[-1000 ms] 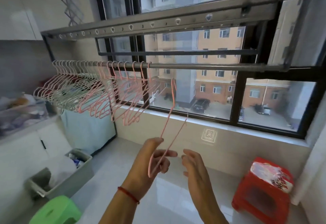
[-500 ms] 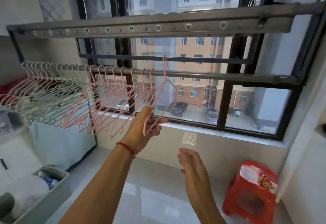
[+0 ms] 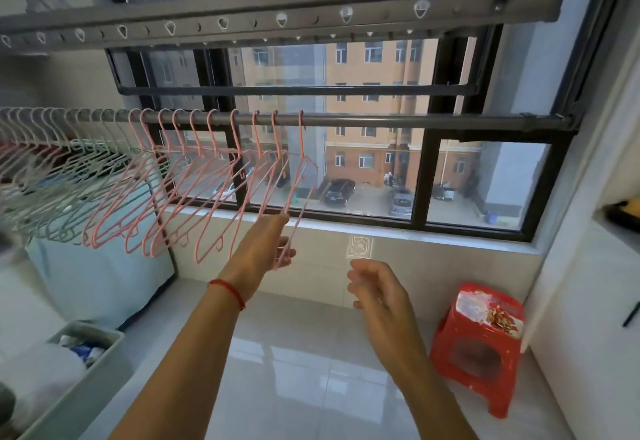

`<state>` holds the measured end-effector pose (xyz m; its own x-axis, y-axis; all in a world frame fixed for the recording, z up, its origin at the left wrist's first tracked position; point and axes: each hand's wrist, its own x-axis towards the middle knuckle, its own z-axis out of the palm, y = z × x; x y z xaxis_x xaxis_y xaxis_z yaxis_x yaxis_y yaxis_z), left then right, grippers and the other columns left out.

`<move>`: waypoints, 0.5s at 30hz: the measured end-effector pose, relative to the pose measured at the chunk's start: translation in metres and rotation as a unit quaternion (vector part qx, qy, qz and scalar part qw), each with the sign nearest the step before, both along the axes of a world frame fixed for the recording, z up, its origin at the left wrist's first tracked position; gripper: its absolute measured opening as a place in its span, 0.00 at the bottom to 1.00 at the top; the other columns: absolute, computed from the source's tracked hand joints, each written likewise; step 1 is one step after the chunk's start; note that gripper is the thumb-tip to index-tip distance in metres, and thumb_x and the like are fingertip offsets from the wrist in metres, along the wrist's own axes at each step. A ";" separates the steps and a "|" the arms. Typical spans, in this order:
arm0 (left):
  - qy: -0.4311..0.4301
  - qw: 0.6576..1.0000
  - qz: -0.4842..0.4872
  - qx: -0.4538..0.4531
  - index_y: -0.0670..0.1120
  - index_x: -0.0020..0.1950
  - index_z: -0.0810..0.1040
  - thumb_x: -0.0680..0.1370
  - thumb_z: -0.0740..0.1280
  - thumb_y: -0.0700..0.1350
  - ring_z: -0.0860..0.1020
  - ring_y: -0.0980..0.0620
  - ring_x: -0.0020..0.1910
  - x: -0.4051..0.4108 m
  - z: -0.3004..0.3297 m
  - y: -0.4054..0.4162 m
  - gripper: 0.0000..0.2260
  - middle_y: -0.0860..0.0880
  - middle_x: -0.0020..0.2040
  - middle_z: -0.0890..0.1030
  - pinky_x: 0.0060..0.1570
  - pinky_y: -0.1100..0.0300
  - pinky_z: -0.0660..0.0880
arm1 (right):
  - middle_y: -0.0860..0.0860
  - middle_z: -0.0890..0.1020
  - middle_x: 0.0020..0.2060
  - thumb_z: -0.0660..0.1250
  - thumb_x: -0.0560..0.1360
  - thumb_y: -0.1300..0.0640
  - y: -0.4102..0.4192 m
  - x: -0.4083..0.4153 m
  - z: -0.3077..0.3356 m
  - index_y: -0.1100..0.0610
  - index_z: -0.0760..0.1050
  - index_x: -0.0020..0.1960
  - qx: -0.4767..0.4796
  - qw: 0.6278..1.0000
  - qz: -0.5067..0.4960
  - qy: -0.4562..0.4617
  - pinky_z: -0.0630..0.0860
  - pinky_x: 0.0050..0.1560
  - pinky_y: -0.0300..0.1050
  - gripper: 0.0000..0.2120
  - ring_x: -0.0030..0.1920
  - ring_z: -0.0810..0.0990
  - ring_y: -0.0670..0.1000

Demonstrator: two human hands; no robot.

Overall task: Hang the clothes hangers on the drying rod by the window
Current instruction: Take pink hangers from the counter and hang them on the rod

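A grey drying rod (image 3: 415, 124) runs across the window. Several pink hangers (image 3: 207, 183) hang on its left half, with pale green and white ones (image 3: 52, 176) further left. The rightmost pink hanger (image 3: 302, 162) has its hook over the rod. My left hand (image 3: 266, 245) reaches up under it, and its fingers curl round the hanger's lower corner. My right hand (image 3: 377, 287) hovers lower and to the right, loosely curled, holding nothing.
An upper grey rack bar with holes (image 3: 311, 13) sits above the rod. A red plastic stool (image 3: 481, 342) stands on the tiled floor at right. A grey bin (image 3: 104, 339) with items is at lower left, beside a light blue cover (image 3: 104, 266).
My left hand lifted the pink hanger from waist height up to the rod and hooked it on at the right end of the row. My right hand stayed low and empty.
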<state>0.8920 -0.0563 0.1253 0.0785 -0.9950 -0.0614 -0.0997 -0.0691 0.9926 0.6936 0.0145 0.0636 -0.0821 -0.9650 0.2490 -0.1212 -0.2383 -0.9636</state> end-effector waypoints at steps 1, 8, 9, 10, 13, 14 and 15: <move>-0.104 0.994 0.021 -0.028 0.48 0.68 0.72 0.83 0.61 0.55 0.81 0.44 0.56 -0.003 0.002 0.007 0.17 0.40 0.64 0.79 0.61 0.44 0.77 | 0.40 0.82 0.55 0.65 0.83 0.54 0.002 -0.005 -0.004 0.46 0.77 0.59 0.007 1.000 -0.007 0.001 0.80 0.63 0.53 0.07 0.57 0.81 0.44; -0.254 0.913 0.061 -0.312 0.48 0.61 0.78 0.77 0.66 0.47 0.79 0.53 0.55 -0.100 -0.015 0.074 0.13 0.51 0.56 0.81 0.55 0.57 0.76 | 0.37 0.83 0.51 0.66 0.79 0.53 0.013 -0.068 -0.034 0.44 0.79 0.57 0.034 0.998 -0.061 -0.009 0.81 0.61 0.54 0.08 0.55 0.82 0.46; -0.251 0.927 0.020 -0.279 0.49 0.60 0.77 0.77 0.67 0.47 0.78 0.54 0.55 -0.122 -0.025 0.076 0.12 0.53 0.56 0.81 0.55 0.57 0.77 | 0.37 0.83 0.51 0.66 0.79 0.53 0.014 -0.081 -0.038 0.45 0.78 0.57 0.039 0.997 -0.064 -0.010 0.81 0.61 0.54 0.08 0.55 0.82 0.46; -0.255 0.935 -0.012 -0.247 0.50 0.61 0.77 0.78 0.68 0.47 0.78 0.55 0.55 -0.144 -0.036 0.078 0.12 0.54 0.56 0.80 0.55 0.57 0.77 | 0.38 0.83 0.51 0.66 0.80 0.54 0.014 -0.096 -0.042 0.46 0.78 0.58 0.047 0.997 -0.068 -0.009 0.81 0.61 0.53 0.08 0.55 0.82 0.45; -0.274 0.939 -0.064 -0.200 0.50 0.62 0.76 0.78 0.70 0.44 0.79 0.53 0.54 -0.213 -0.069 0.075 0.13 0.54 0.55 0.80 0.54 0.59 0.77 | 0.41 0.83 0.52 0.67 0.81 0.58 0.016 -0.156 -0.051 0.47 0.78 0.59 0.061 0.994 -0.095 -0.002 0.81 0.61 0.49 0.10 0.55 0.82 0.44; -0.285 0.934 -0.085 -0.196 0.50 0.62 0.75 0.78 0.70 0.44 0.79 0.53 0.53 -0.237 -0.076 0.073 0.14 0.53 0.55 0.80 0.54 0.59 0.77 | 0.41 0.83 0.53 0.67 0.81 0.58 0.017 -0.181 -0.054 0.47 0.77 0.59 0.066 0.991 -0.114 -0.002 0.81 0.60 0.45 0.09 0.54 0.82 0.44; -0.294 0.930 -0.106 -0.192 0.50 0.63 0.74 0.78 0.70 0.44 0.79 0.53 0.53 -0.264 -0.082 0.071 0.15 0.53 0.55 0.80 0.55 0.59 0.78 | 0.41 0.83 0.52 0.67 0.81 0.58 0.020 -0.208 -0.057 0.47 0.77 0.59 0.071 0.988 -0.135 -0.004 0.81 0.58 0.40 0.09 0.54 0.82 0.43</move>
<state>0.6283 0.0151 0.0435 -0.2139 -0.9320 0.2925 -0.6042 0.3615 0.7101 0.4857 0.0347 0.0069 -0.3426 -0.9330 0.1102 -0.1531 -0.0603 -0.9864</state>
